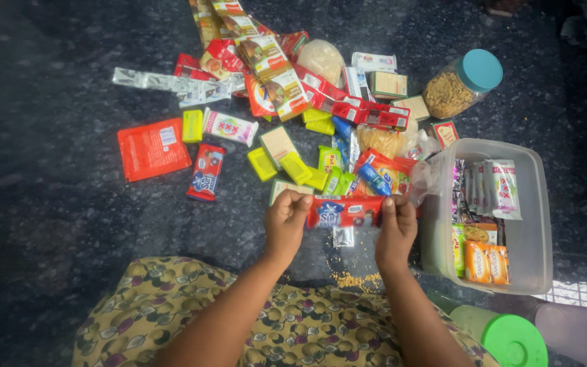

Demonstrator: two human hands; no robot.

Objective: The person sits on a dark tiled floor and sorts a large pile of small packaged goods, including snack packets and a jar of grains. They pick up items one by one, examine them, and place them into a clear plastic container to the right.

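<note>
here a flat red plastic snack packet point(345, 211) is held stretched between both hands just above the dark floor point(49, 204); its long axis runs left to right; the left hand point(285, 223) is pinched closed on one end, the right hand point(395, 228) on the other; the clear plastic box point(535, 231) lies just beside the right hand.

A dark speckled stone floor point(49, 217) was seen throughout; a patch of light point(582, 293) was cast at lower right.

We see bare forearms, no sleeves, no rings or bangles on the left hand point(285, 224) or right hand point(395, 231); below, a mustard-yellow garment point(171, 306) printed with maroon-and-cream flowers.
</note>
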